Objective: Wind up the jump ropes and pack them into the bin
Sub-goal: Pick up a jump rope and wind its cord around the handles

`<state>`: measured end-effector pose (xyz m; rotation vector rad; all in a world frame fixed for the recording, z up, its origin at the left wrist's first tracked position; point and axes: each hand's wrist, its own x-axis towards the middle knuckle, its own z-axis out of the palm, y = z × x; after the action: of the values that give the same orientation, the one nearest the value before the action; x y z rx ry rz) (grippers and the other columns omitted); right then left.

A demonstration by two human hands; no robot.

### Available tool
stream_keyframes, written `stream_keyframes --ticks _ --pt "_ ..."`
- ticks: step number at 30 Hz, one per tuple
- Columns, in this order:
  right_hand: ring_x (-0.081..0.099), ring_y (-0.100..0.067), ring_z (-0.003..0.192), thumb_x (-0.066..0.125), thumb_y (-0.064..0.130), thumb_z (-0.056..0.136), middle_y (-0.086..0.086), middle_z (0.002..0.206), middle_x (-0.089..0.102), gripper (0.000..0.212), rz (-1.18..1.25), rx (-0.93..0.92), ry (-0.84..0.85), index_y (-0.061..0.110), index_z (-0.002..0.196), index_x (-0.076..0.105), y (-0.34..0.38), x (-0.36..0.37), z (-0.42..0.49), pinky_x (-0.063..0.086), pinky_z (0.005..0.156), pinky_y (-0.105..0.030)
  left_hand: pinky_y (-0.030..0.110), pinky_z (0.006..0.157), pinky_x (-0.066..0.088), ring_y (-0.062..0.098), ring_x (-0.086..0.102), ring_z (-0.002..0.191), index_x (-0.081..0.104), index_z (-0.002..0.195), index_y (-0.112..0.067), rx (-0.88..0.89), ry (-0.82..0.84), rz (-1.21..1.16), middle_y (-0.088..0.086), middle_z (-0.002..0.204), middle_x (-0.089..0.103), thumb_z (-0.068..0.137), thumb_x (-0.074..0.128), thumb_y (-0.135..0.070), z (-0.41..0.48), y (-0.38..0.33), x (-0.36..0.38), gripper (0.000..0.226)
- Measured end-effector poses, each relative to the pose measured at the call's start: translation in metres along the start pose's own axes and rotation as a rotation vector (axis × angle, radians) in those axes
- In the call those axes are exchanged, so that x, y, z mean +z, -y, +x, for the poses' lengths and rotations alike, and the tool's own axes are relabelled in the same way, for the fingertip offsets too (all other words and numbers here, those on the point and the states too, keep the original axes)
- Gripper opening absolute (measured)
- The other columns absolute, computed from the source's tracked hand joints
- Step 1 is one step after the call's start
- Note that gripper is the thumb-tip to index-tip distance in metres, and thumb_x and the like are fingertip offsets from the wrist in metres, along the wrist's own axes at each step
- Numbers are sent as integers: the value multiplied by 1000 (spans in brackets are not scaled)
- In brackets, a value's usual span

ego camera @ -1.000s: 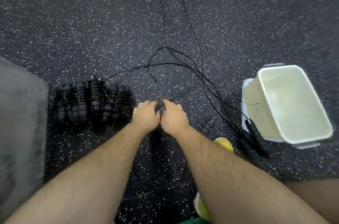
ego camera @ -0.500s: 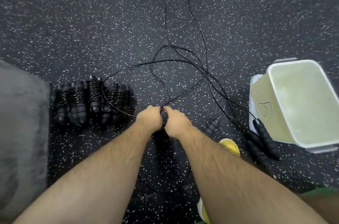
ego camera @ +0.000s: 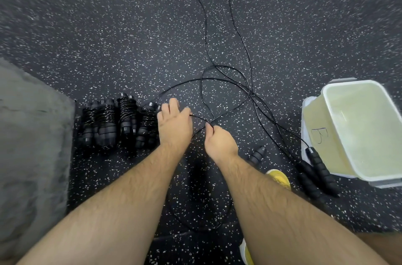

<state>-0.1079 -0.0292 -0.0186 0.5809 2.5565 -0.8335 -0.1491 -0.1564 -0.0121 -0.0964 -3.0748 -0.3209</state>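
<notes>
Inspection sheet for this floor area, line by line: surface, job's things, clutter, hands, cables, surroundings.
surface: black speckled floor.
job's things: wound ropes in a row at left; loose rope sprawled in crossing loops; two handles beside the bin, which looks empty.
clutter: nothing seen.
hands: left hand and right hand each pinch the loose rope, a short arc of cord between them.
cables: nothing seen besides the rope cord.
surroundings: grey mat at left; yellow shoes near the right arm.

Black speckled rubber floor point(ego camera: 108, 36), grey mat point(ego camera: 28, 145)
</notes>
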Motion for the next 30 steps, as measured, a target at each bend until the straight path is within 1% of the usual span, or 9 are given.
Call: stream_keyframes --ticks 3,6,10,12,15,19,23,26,30 --pt "62 -30 98 19 50 105 -6 102 68 52 7 -9 -46 17 105 58 7 0 0 47 80 -38 40 72 48 23 40 95 67 98 -12 -25 -18 -168 5 106 41 101 53 -22 8 -5 -8 17" --pt "61 -29 99 25 43 106 -4 109 64 41 16 -32 -106 18 112 57 10 1 1 48 82 -38 38 76 49 18 41 95 64 103 -9 58 -39 -269 2 105 40 103 49 -19 14 -10 -10 18" --pt "61 -28 99 26 41 106 -3 121 54 40 25 -66 -110 18 116 58 8 1 4 50 88 -42 5 82 33 -2 43 101 62 120 -7 31 -20 -476 14 129 50 101 51 -18 19 -13 -11 25" --pt "62 -27 98 27 39 107 -2 121 53 38 20 -81 -101 18 116 58 7 0 4 50 88 -42 22 99 37 17 40 137 68 113 -11 81 -59 -355 19 143 45 100 53 -13 17 -12 -9 19" --pt "63 -27 93 32 34 105 2 124 50 32 34 -93 -131 18 118 57 8 -1 2 51 86 -41 49 111 41 33 37 145 68 120 -12 198 -62 -213 16 144 51 94 56 -1 19 -9 -3 31" --pt "65 -31 90 36 29 104 -2 129 45 31 59 -25 -174 14 121 56 9 -6 3 53 85 -42 44 101 47 24 56 125 53 144 -19 200 133 -311 -1 144 53 97 48 -6 16 -13 1 49" --pt "64 -29 91 44 22 100 0 133 39 28 31 0 -118 12 125 53 -6 -11 6 50 82 -37 39 103 46 23 56 124 43 151 -21 186 384 -331 -2 143 52 101 42 -13 11 -14 19 51" --pt "64 -31 90 50 15 93 2 137 35 36 -23 -16 -79 12 129 50 -16 -11 9 53 86 -43 37 108 42 26 53 130 43 151 -22 143 612 -210 3 145 52 103 43 -19 8 -3 36 49" --pt "61 -30 102 54 12 88 0 140 32 44 -126 -31 15 11 130 46 -13 -6 15 51 92 -45 42 107 43 30 54 128 41 149 -20 119 761 46 7 144 50 103 45 -29 8 5 49 47"
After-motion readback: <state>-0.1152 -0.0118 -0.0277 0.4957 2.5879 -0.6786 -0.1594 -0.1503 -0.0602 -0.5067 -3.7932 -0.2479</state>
